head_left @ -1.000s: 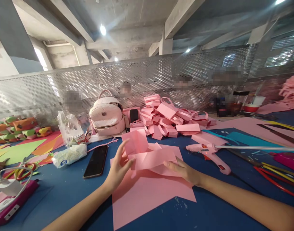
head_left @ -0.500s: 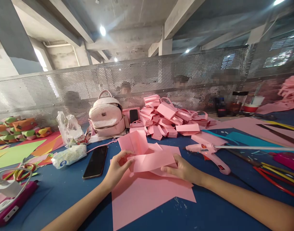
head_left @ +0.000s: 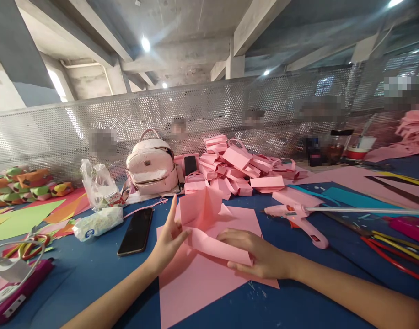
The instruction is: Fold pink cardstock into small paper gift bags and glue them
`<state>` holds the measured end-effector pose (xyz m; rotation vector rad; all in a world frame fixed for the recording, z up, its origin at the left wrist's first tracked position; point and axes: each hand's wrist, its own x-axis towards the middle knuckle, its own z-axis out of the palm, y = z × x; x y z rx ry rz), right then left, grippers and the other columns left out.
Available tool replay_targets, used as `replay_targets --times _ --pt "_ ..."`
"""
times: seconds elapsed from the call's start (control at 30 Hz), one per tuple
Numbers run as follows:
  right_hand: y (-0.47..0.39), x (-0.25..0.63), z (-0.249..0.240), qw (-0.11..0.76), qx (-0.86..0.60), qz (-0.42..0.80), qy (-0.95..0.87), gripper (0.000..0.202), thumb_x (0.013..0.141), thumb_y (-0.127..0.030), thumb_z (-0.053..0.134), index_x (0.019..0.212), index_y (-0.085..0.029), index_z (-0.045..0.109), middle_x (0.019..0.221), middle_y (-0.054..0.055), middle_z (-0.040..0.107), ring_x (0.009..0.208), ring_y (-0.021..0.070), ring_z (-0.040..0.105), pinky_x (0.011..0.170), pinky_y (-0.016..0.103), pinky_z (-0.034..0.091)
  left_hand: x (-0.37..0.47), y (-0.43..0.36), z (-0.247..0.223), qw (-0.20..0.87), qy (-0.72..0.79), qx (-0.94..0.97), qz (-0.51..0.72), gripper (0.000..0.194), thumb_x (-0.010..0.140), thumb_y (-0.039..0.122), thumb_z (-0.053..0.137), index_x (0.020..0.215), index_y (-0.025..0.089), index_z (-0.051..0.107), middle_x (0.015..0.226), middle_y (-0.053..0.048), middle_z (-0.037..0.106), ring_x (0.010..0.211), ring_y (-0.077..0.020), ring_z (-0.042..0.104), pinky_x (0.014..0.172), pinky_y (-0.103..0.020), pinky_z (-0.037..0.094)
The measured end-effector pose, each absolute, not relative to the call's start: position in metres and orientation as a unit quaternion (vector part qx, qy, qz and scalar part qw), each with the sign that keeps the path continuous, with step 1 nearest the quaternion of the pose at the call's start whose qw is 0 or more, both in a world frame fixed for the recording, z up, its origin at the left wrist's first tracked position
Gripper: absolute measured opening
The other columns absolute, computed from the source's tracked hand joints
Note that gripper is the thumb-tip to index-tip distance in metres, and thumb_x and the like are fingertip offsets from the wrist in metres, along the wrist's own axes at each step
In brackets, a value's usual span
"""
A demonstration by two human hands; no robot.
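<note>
A folded piece of pink paper [head_left: 216, 246] is held between both hands above a larger pink sheet [head_left: 192, 288] on the blue table. My left hand [head_left: 168, 240] pinches its left end between thumb and fingers, with the index finger pointing up. At the right end, my right hand [head_left: 252, 253] grips the strip, thumb on the near side and fingers behind. An upright creased panel [head_left: 199, 208] of pink paper rises behind the strip, beside my left fingers.
A black phone [head_left: 136, 231] and a tissue pack [head_left: 99, 222] lie to the left. The pink glue gun [head_left: 300, 219] rests at the right. Behind are a backpack [head_left: 151, 167] and a pile of folded pink pieces [head_left: 235, 162]. Scissors [head_left: 377, 240] lie far right.
My right hand has moved down, tilting the strip's right end towards me. My left index finger has lifted. The upright panel has shifted slightly right.
</note>
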<state>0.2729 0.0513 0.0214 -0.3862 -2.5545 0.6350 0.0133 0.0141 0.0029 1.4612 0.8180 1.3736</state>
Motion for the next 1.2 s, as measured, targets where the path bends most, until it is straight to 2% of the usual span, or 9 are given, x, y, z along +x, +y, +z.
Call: replay_targets --times 0.13,0.33,0.53,0.6,0.7,0.8,0.9,1.03,1.2 --pt "0.052 0.27 0.025 0.172 -0.104 0.271 -0.942 0.069 0.082 -0.058 0.071 0.137 -0.018 0.06 0.132 0.017 0.064 0.122 0.0305 0.059 0.105 0.044 0.047 0.009 0.022 -0.003 0.444 0.388 0.609 0.53 0.047 0.093 0.05 0.061 0.128 0.019 0.068 0.12 -0.012 0.073 0.111 -0.0326 0.066 0.099 -0.043 0.05" --pt "0.056 0.272 0.03 0.123 -0.096 0.335 -0.929 0.101 0.057 -0.07 0.084 0.141 -0.02 0.057 0.144 0.017 0.056 0.137 0.038 0.046 0.114 0.053 0.035 0.002 0.026 -0.011 0.424 0.411 0.609 0.53 0.04 0.092 0.051 0.062 0.109 0.019 0.078 0.108 -0.009 0.077 0.102 -0.0336 0.068 0.094 -0.043 0.051" --pt "0.055 0.271 0.026 0.256 -0.126 0.359 -0.889 0.05 0.097 -0.062 0.047 0.11 -0.02 0.071 0.111 0.011 0.069 0.106 0.0262 0.062 0.098 0.044 0.048 -0.001 0.027 -0.008 0.418 0.428 0.588 0.544 0.039 0.091 0.051 0.064 0.111 0.02 0.076 0.11 -0.008 0.076 0.106 -0.032 0.065 0.09 -0.039 0.051" --pt "0.058 0.27 0.019 0.349 -0.198 0.307 -0.863 0.034 0.1 -0.049 0.047 0.096 -0.021 0.065 0.1 0.008 0.066 0.096 0.0228 0.061 0.094 0.041 0.049 0.0 0.026 -0.008 0.429 0.429 0.578 0.545 0.04 0.089 0.052 0.066 0.107 0.018 0.076 0.106 -0.009 0.076 0.101 -0.0301 0.066 0.086 -0.036 0.052" --pt "0.068 0.271 0.007 0.44 -0.31 0.243 -0.807 0.018 0.095 -0.039 0.055 0.107 -0.025 0.055 0.113 0.009 0.059 0.104 0.0237 0.058 0.097 0.043 0.048 0.003 0.025 -0.007 0.458 0.425 0.557 0.547 0.042 0.086 0.055 0.068 0.102 0.016 0.075 0.096 -0.007 0.075 0.091 -0.025 0.066 0.082 -0.034 0.053" --pt "0.077 0.272 -0.002 0.421 -0.369 0.291 -0.776 0.047 0.088 -0.042 0.065 0.13 -0.03 0.047 0.141 0.009 0.049 0.122 0.0269 0.054 0.101 0.044 0.047 0.005 0.023 -0.005 0.487 0.421 0.531 0.551 0.042 0.083 0.057 0.071 0.092 0.016 0.072 0.082 -0.003 0.07 0.076 -0.0176 0.063 0.074 -0.029 0.053" --pt "0.081 0.272 -0.003 0.383 -0.35 0.37 -0.771 0.061 0.083 -0.044 0.072 0.137 -0.03 0.047 0.143 0.008 0.054 0.128 0.0272 0.053 0.106 0.043 0.044 0.006 0.022 -0.002 0.503 0.424 0.513 0.551 0.044 0.078 0.057 0.075 0.076 0.015 0.066 0.065 0.003 0.057 0.061 -0.0108 0.053 0.06 -0.021 0.046" --pt "0.075 0.268 0.005 0.319 -0.323 0.457 -0.765 0.037 0.084 -0.037 0.071 0.118 -0.023 0.066 0.112 0.007 0.073 0.105 0.0244 0.067 0.09 0.036 0.05 0.008 0.02 0.0 0.522 0.426 0.504 0.54 0.046 0.075 0.057 0.078 0.071 0.015 0.061 0.061 0.005 0.05 0.056 -0.0091 0.048 0.056 -0.02 0.043" --pt "0.066 0.265 0.013 0.292 -0.345 0.438 -0.777 0.018 0.081 -0.032 0.072 0.094 -0.019 0.075 0.095 0.005 0.075 0.085 0.0198 0.066 0.071 0.028 0.046 0.009 0.019 -0.007 0.55 0.422 0.505 0.515 0.044 0.078 0.056 0.076 0.074 0.015 0.063 0.066 0.003 0.056 0.061 -0.0101 0.054 0.059 -0.02 0.045"
